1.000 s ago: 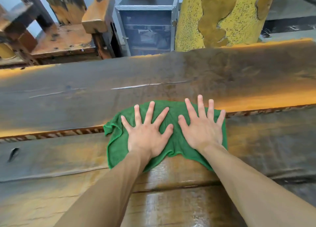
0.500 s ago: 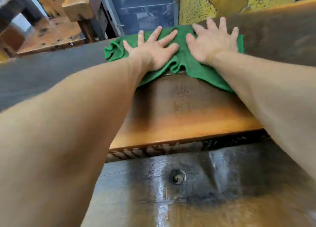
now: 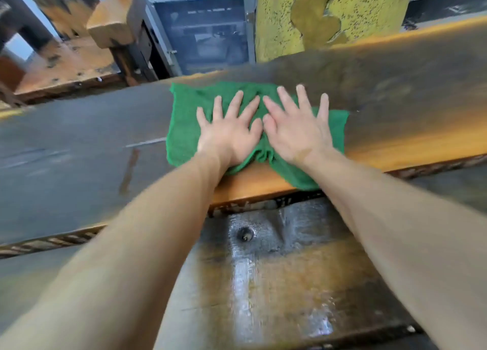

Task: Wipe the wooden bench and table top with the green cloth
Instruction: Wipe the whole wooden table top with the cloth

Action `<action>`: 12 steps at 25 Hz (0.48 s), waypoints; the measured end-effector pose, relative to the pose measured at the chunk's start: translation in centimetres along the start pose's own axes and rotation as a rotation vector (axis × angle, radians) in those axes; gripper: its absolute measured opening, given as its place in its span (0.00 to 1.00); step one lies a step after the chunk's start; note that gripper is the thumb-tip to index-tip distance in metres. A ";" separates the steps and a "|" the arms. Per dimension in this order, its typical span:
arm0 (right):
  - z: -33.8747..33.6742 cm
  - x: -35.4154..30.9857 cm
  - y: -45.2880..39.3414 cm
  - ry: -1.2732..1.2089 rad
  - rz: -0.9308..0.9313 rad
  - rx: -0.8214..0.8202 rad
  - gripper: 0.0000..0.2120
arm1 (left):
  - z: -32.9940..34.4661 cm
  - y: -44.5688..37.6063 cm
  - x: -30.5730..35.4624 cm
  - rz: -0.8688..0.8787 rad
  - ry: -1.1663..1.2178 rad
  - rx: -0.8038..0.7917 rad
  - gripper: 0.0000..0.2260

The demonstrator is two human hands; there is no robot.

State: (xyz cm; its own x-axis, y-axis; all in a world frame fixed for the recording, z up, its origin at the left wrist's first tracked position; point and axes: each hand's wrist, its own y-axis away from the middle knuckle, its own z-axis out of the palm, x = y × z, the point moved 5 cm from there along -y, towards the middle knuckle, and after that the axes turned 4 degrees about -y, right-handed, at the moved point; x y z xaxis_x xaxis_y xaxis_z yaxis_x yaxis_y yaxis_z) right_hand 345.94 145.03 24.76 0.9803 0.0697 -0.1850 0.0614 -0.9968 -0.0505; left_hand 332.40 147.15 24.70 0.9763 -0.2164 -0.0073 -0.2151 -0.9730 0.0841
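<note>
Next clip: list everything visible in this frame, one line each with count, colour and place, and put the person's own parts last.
green cloth: 1, green, spread flat on the upper plank, near edge bunched.
upper wooden plank: 1, dark grey-brown with orange near edge, runs across mid-frame.
lower wooden surface: 1, dark brown, glossy, nearest the camera; holds a small round hole.
wooden chair: 1, orange-brown with dark stains, top left behind the plank.
cabinet: 1, grey-blue with dark front, top centre.
yellow pillar: 1, speckled yellow with olive patches, top right.
left hand: 1, fingers spread, presses on the cloth.
right hand: 1, fingers spread, presses on the cloth beside the left.
forearms: 2, bare, reaching from the bottom corners.
</note>
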 end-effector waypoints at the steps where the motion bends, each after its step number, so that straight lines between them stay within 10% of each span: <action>1: -0.1 0.0 2.6 0.007 0.024 -0.013 0.26 | 0.3 2.4 0.6 0.013 -0.020 -0.002 0.25; 12: -0.8 -3.7 31.0 -0.043 0.004 -0.090 0.30 | 2.2 32.5 5.0 -0.006 -0.052 -0.095 0.28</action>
State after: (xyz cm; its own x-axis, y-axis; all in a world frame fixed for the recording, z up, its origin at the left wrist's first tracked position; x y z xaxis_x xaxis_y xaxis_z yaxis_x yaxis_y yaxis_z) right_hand 344.32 113.85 24.67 0.9717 0.0650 -0.2270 0.0757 -0.9964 0.0388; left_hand 330.28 114.28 25.21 0.9744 -0.2170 -0.0594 -0.2035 -0.9627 0.1783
